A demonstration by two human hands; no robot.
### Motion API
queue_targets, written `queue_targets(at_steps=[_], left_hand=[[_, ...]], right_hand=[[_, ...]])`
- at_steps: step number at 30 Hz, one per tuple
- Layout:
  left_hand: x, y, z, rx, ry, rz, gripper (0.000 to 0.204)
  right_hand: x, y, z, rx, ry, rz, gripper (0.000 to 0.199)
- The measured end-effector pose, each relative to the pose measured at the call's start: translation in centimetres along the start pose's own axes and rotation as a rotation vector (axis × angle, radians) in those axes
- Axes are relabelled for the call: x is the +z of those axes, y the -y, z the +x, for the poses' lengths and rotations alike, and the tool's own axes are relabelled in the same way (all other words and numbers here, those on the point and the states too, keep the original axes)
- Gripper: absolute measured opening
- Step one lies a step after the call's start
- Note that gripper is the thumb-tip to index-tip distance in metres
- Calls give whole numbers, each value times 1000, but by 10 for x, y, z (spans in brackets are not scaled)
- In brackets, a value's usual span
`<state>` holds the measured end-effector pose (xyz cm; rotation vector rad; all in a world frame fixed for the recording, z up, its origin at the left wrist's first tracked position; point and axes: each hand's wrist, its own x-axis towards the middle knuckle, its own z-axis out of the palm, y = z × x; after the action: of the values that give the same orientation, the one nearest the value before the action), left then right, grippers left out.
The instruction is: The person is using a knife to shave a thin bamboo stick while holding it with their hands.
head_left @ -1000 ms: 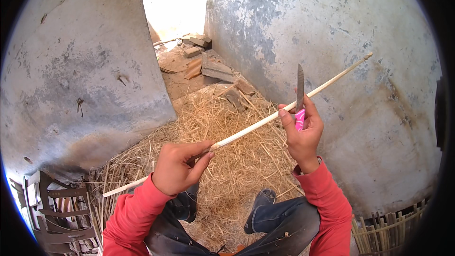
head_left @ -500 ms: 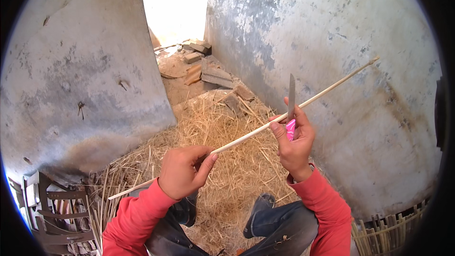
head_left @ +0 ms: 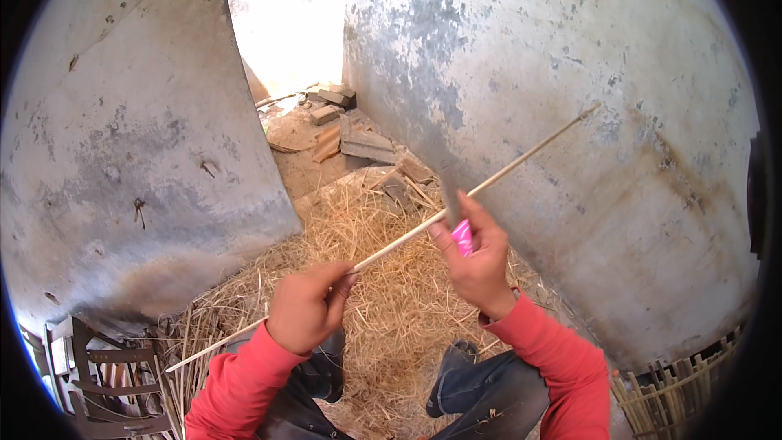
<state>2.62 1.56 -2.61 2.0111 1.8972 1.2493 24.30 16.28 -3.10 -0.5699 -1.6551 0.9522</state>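
My left hand [head_left: 305,308] grips a long pale thin bamboo stick [head_left: 399,238] running diagonally across mid-frame; my right hand [head_left: 476,257] clasps a pink-handled grey-bladed knife [head_left: 453,204] against it. Loose shavings [head_left: 383,318] lie below; most of the stick looks unworked.

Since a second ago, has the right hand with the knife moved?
Yes. The right hand with the knife has slid down the thin stick toward the left hand, judged against the straw pile.
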Motion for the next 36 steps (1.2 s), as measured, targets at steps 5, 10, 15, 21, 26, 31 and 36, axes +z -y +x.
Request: queue_targets(at_steps=[5, 10, 15, 21, 26, 31, 36], left_hand=[[-21, 1, 5, -6, 63, -83, 10], [-24, 4, -2, 37, 87, -52, 13], [-19, 7, -5, 25, 121, 63, 13], [-7, -1, 1, 40, 54, 36, 15], [-6, 0, 4, 75, 6, 7, 11], [-9, 4, 2, 78, -14, 21, 10], [-11, 2, 2, 39, -8, 14, 9]], right_hand=[[-50, 0, 25, 6, -252, 11, 49], [-62, 14, 25, 41, -372, 47, 50], [-49, 11, 15, 24, -295, 70, 52], [-28, -3, 0, 23, -187, 47, 56], [-18, 2, 3, -66, -66, 12, 64], [-38, 12, 6, 26, -76, 12, 60], [-46, 12, 12, 33, -108, -70, 56]])
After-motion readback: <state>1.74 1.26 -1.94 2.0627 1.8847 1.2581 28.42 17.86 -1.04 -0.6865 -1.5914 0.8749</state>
